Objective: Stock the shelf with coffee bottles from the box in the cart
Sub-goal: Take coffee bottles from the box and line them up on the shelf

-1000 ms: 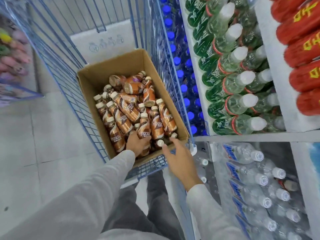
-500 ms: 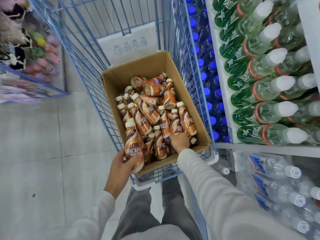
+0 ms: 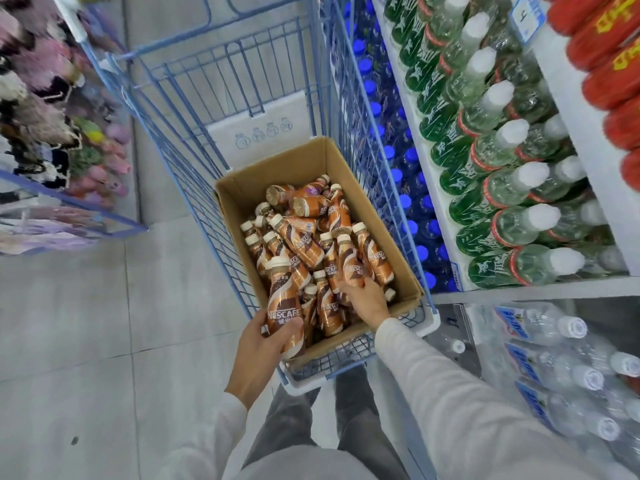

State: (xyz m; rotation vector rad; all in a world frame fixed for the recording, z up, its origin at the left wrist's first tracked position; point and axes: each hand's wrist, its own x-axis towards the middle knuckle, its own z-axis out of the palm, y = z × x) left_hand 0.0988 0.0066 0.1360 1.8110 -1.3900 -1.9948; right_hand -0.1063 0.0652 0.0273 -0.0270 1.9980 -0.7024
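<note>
My left hand (image 3: 263,344) holds a brown coffee bottle (image 3: 284,306). My fingers and thumb wrap around its bottom half. The bottle stands up with its white cap on top, just over the near left corner of the cardboard box (image 3: 263,174).

My right hand (image 3: 363,299) is inside the box, at the near end. Its fingers curl over the bottom of a second coffee bottle (image 3: 350,268), which lies on the pile. Many more coffee bottles (image 3: 301,240) lie all mixed up in the box, pointing different ways.

The box sits in a blue wire cart (image 3: 256,119) on the gray floor (image 3: 69,323).

The shelf (image 3: 595,140) is on my right, just beside the cart. It has green bottles (image 3: 485,157), blue-capped bottles (image 3: 408,202), red bottles (image 3: 609,74), and packs of clear water bottles (image 3: 554,344) lower down.
</note>
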